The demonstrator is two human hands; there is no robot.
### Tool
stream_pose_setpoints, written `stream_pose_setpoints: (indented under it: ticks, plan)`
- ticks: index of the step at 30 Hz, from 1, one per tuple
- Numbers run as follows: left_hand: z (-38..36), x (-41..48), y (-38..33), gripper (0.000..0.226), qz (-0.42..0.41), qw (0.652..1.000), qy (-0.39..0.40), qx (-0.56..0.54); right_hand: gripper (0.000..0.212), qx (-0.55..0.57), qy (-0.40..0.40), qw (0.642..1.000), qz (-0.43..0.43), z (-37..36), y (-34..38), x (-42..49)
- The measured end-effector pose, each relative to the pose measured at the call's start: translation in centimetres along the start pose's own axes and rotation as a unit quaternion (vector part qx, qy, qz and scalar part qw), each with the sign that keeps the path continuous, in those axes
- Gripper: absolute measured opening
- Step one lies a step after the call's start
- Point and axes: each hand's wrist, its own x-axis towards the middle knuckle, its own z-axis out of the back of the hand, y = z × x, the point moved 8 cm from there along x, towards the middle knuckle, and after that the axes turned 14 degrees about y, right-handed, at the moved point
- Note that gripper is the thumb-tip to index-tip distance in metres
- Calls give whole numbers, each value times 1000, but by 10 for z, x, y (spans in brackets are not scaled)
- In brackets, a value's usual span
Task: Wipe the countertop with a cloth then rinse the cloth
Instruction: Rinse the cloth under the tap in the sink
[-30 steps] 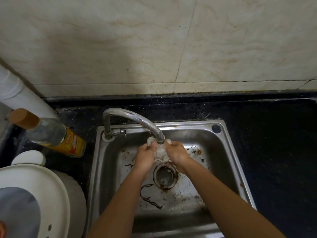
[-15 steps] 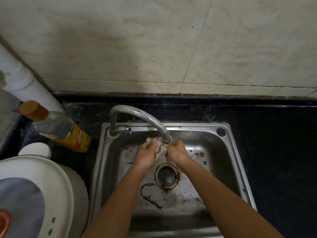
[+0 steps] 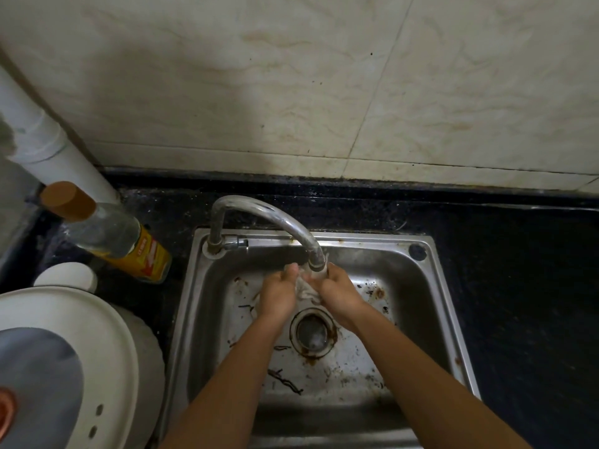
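A dirty steel sink [image 3: 434, 306] in a dark countertop [image 3: 518, 286], cloth [image 3: 306, 291] held under the tap [image 3: 275, 215].
The small white cloth is bunched right below the spout. The left hand [image 3: 277, 298] and the right hand [image 3: 337, 294] curl their fingers round it from each side, both just as near.

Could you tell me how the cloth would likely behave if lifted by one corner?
Probably floppy: the cloth is bunched between the left hand and right hand. Likely soaked, so heavy for its size and dripping, as it sits under the tap.
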Motion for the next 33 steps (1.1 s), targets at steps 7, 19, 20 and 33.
stream_pose_setpoints:
  ticks: [7, 19, 20, 33]
  plan:
    - [5, -1, -9, 45, 31, 998, -24, -54, 45, 24, 28, 999, 32, -3, -1, -7]
    - [-1, -7, -11, 28, 7, 996, 79, -50, 30, -187, -70, 980, -5, 1, 5, 4]
    - [-2, -6, -9, 29, 12, 994, 87, -60, 31, -190, -74, 979, -9, 2, 4, 5]
    - [-2, -1, -17, 49, 40, 998, 27, -44, 27, -188, 83, 979, -7, -16, 22, -12]
